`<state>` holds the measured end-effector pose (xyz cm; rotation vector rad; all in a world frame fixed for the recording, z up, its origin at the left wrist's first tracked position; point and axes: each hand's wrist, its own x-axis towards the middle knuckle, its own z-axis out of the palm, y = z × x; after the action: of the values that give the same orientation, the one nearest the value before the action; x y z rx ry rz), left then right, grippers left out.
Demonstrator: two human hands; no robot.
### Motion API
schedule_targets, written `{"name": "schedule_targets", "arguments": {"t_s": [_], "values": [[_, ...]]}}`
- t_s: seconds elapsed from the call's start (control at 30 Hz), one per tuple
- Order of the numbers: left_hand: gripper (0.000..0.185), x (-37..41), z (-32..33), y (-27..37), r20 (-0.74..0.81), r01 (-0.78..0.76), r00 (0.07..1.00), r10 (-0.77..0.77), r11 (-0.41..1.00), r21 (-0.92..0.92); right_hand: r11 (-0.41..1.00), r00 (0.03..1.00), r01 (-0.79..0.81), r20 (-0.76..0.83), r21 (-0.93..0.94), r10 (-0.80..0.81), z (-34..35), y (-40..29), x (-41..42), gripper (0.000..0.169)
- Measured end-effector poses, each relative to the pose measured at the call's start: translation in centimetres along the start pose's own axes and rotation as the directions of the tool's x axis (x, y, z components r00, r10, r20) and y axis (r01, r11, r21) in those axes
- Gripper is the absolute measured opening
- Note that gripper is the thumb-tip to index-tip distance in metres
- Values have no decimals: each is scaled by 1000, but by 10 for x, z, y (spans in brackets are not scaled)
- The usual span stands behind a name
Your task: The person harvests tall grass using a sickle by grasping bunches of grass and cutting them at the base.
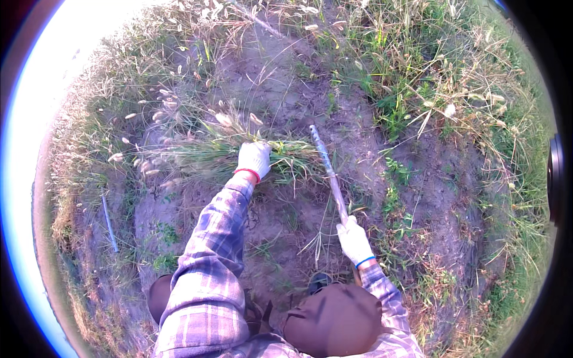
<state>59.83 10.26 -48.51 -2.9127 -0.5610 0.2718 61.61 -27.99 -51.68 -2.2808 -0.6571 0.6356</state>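
Note:
My left hand (pixel 254 157), in a white knit glove with a red cuff, is closed around a thick bundle of green grass (pixel 201 154). Bristly foxtail seed heads (pixel 224 120) fan out from the bundle to the left, and its stem ends reach right. In my right hand (pixel 354 240), gloved in white with a blue cuff, is a long, narrow tool (pixel 331 172). Its worn, bluish far part slants up and left, beside the stem ends; a brown piece shows below the hand. Whether it carries a blade I cannot tell.
Bare soil (pixel 264 223) with scattered cut stems lies before my knees (pixel 333 320). Dense standing grass (pixel 416 53) grows at the top and right. A thin pale-blue rod or pipe (pixel 109 223) lies at the left. A dark shoe (pixel 319 283) shows below.

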Motion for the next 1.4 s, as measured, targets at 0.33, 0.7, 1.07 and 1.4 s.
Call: {"name": "schedule_targets", "arguments": {"t_s": [0.33,0.7,1.07,1.4], "values": [[64,-85,-12,-55,17,-51,999,49,993,109,903,884,-414,289,118,368,-80,-40,-139,20],[35,-161,-167,-295,-589,536,727,-353,827,167,863,914,131,277,488,-296,-33,-154,13,25],[33,-164,-48,-216,-7,125,991,-132,918,375,629,963,-266,178,730,200,19,-136,154,28],[34,-14,-8,-162,64,190,974,-219,932,309,685,955,-263,284,680,86,100,-198,250,26]]}}
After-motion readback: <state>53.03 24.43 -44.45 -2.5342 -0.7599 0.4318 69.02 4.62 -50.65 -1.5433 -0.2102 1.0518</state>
